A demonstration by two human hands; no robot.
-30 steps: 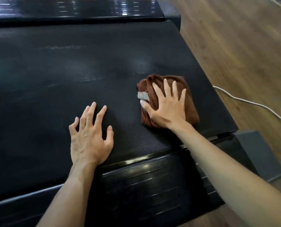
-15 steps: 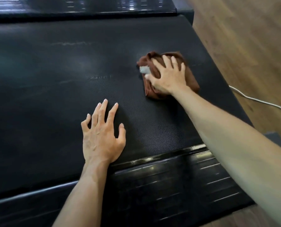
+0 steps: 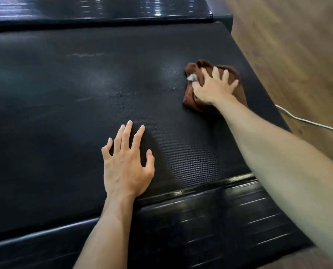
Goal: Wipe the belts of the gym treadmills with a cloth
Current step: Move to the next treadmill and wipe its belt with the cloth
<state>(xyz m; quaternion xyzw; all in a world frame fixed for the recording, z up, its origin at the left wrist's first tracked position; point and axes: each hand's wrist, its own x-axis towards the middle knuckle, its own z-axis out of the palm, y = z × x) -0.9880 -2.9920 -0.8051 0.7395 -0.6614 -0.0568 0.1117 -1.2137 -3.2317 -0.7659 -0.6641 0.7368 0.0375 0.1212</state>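
The right hand (image 3: 213, 88) presses spread fingers onto the bunched brown cloth (image 3: 237, 90) near the belt's (image 3: 84, 98) right edge, mid-wipe. The left hand (image 3: 125, 162), released and flat, braces on the near belt. Next, I'd guess, the cloth sweeps left across the faint streaks (image 3: 86, 54).

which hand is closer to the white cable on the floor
Right. The right hand presses the brown cloth on the belt near its right edge, close to the white cable. The left hand rests flat nearer the belt's middle, farther away.
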